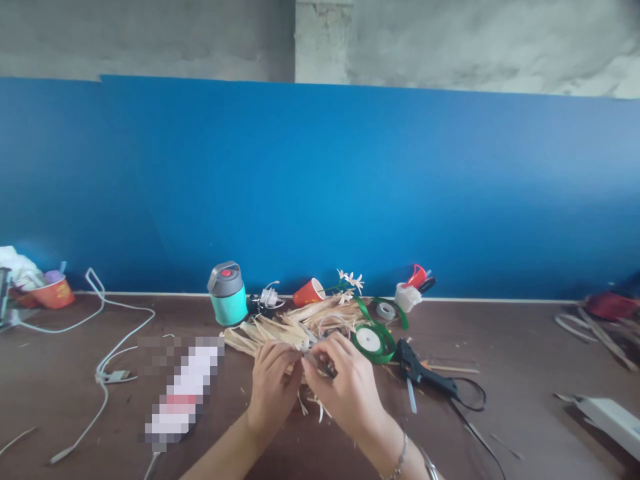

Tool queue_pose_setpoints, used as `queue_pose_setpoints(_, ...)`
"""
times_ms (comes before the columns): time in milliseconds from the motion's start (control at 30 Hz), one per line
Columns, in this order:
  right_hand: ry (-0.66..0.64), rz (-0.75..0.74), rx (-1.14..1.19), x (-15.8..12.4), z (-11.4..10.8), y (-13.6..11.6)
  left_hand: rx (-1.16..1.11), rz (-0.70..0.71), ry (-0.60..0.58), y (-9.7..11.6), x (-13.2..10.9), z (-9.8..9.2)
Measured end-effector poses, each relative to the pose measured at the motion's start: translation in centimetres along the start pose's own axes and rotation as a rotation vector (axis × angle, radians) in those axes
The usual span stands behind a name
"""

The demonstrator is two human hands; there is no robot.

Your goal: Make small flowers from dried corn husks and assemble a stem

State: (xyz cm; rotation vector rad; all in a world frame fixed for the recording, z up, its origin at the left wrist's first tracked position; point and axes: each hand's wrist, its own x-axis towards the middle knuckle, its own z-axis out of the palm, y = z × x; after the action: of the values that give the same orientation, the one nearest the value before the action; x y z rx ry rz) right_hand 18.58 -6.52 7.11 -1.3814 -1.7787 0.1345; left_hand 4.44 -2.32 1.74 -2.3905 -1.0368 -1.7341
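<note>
Our fingers [295,357] pinch a pale husk strip [311,360] above the brown tabletop [525,360], both hands meeting; husk pile [280,330], green ribbon roll [373,341] and glue gun [420,373] lie close, blue wall [320,187] behind.

head cam | faces forward, slightly down | table [525,373] near | blue wall [320,187] behind
</note>
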Motion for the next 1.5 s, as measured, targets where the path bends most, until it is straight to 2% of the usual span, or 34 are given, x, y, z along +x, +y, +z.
queue_pose_setpoints(167, 0.046, 0.308, 0.376, 1.1, -0.5, 1.3, -0.060, -0.039, 0.095, -0.5, 0.1, -0.1)
queue_pose_setpoints(367, -0.339, 0.625, 0.794, 1.6, -0.4, 1.4, -0.098, -0.043, 0.128, -0.3, 0.4, -0.4)
queue_pose_setpoints(467, -0.372, 0.719, 0.931, 1.4, -0.2, 1.0, -0.104, -0.056, 0.110, -0.2, 0.3, -0.4)
queue_pose_setpoints(867, -0.373, 0.805, 1.014, 1.4, 0.4, 1.3, -0.147, -0.053, 0.098, 0.0, 0.4, -0.4)
queue_pose_setpoints(1233, -0.413, 0.789, 1.034, 1.4, 0.2, 1.5, -0.191, -0.059, 0.076, -0.3, 0.2, -0.3)
queue_pose_setpoints(1333, -0.377, 0.812, 1.040, 1.5, 0.2, 1.6, -0.229, -0.058, 0.076, -0.5, 0.2, -0.2)
queue_pose_setpoints(1500, -0.301, 0.842, 1.025, 1.5, 0.3, 1.8, -0.331, -0.159, 0.003, -0.6, 0.4, 0.1)
